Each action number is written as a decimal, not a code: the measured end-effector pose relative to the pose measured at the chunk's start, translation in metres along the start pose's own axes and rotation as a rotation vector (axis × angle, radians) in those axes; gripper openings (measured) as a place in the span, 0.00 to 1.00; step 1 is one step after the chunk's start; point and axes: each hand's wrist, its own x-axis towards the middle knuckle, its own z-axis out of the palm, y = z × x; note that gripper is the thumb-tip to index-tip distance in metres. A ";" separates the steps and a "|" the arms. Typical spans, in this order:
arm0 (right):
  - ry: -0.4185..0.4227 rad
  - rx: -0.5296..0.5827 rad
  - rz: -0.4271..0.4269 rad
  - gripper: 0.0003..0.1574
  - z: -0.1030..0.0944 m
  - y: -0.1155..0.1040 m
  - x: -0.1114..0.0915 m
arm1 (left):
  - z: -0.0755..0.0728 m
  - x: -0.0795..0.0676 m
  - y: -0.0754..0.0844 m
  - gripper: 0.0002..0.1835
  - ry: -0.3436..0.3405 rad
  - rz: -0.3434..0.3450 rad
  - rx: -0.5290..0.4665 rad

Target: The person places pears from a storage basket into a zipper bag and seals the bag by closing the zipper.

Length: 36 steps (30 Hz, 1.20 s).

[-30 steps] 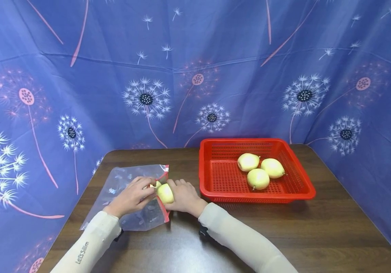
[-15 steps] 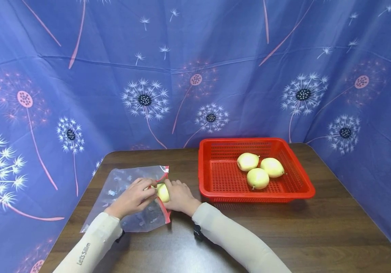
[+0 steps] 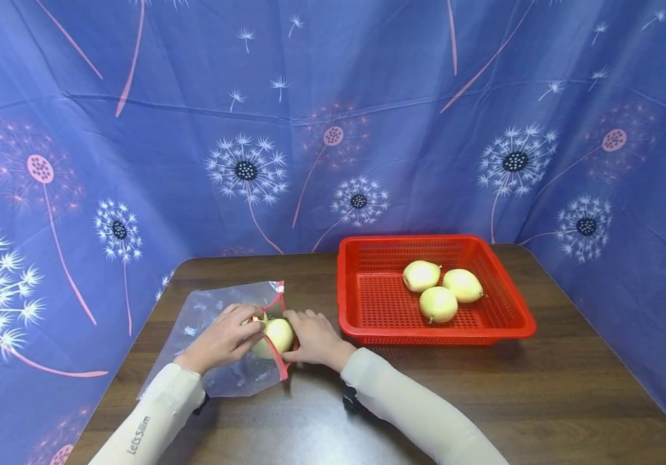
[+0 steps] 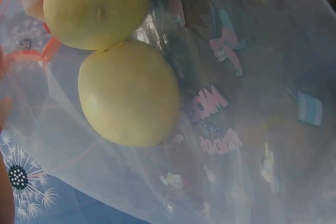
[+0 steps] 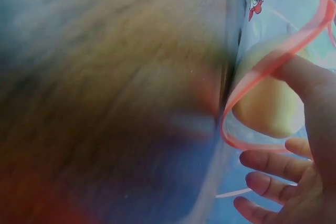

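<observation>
A clear printed zip bag (image 3: 234,381) with a red zip strip lies on the table, its mouth facing right. My left hand (image 3: 228,337) pinches the upper layer of the mouth between thumb and fingers. A pale yellow pear (image 3: 279,334) sits at the mouth, partly behind the red strip. Beside that mouth, my right hand (image 3: 316,339) has its fingers spread and its thumb by the pear. Two touching pears, an upper one (image 4: 97,9) and a lower one (image 4: 128,95), appear through the plastic in the left wrist view. The left fingertips partly hide the opening.
A red plastic basket (image 3: 437,333) stands right of the hands, holding three pears (image 3: 438,304). Brown wooden table (image 3: 484,394) extends in front of the basket and to its right. A blue dandelion-print cloth (image 3: 426,142) hangs behind and at both sides.
The pear has gone further left into the bag mouth. My right hand pushed left with it, then drew back slightly right, uncovering more of it. My left hand keeps its pinch.
</observation>
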 end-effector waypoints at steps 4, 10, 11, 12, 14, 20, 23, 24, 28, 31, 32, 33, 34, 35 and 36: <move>0.017 0.001 -0.028 0.41 -0.001 0.003 -0.003 | 0.000 0.000 -0.001 0.09 -0.003 0.004 -0.001; 0.059 0.001 -0.057 0.36 0.003 0.006 -0.002 | 0.000 0.000 -0.001 0.09 -0.019 -0.006 -0.007; 0.072 -0.004 -0.066 0.35 0.004 0.006 -0.002 | 0.000 0.000 -0.001 0.09 -0.020 -0.007 -0.009; 0.082 -0.012 -0.074 0.34 0.005 0.006 -0.002 | 0.000 0.000 -0.001 0.09 -0.020 -0.009 -0.012; 0.103 -0.032 -0.094 0.32 0.007 0.004 -0.001 | 0.001 -0.001 -0.001 0.10 -0.019 -0.011 -0.014; 0.100 -0.103 -0.133 0.22 0.011 -0.001 0.001 | 0.003 -0.002 -0.001 0.15 -0.022 -0.023 -0.008; 0.075 -0.120 -0.174 0.20 0.009 -0.004 0.000 | 0.004 -0.002 -0.001 0.16 -0.021 -0.028 -0.004; 0.066 -0.129 -0.190 0.20 0.008 -0.005 0.000 | 0.005 -0.002 -0.001 0.16 -0.017 -0.026 -0.006; 0.056 -0.162 -0.237 0.17 0.007 -0.008 0.001 | 0.006 -0.002 -0.002 0.16 -0.005 -0.014 -0.008; 0.042 -0.204 -0.257 0.16 0.006 -0.009 0.002 | 0.006 -0.003 -0.002 0.16 -0.003 -0.013 -0.006; 0.035 -0.213 -0.266 0.16 0.006 -0.010 0.003 | 0.006 -0.002 -0.002 0.16 -0.002 -0.011 -0.005; 0.025 -0.225 -0.275 0.16 0.006 -0.010 0.003 | 0.006 -0.002 -0.002 0.16 -0.002 -0.011 -0.004; 0.012 -0.232 -0.284 0.17 0.005 -0.010 0.003 | 0.006 -0.002 -0.002 0.17 -0.003 -0.011 -0.002; -0.003 -0.237 -0.294 0.18 0.005 -0.010 0.003 | 0.006 -0.002 -0.002 0.17 -0.004 -0.011 -0.002; -0.021 -0.239 -0.305 0.20 0.004 -0.010 0.003 | 0.006 -0.002 -0.002 0.16 -0.005 -0.010 -0.001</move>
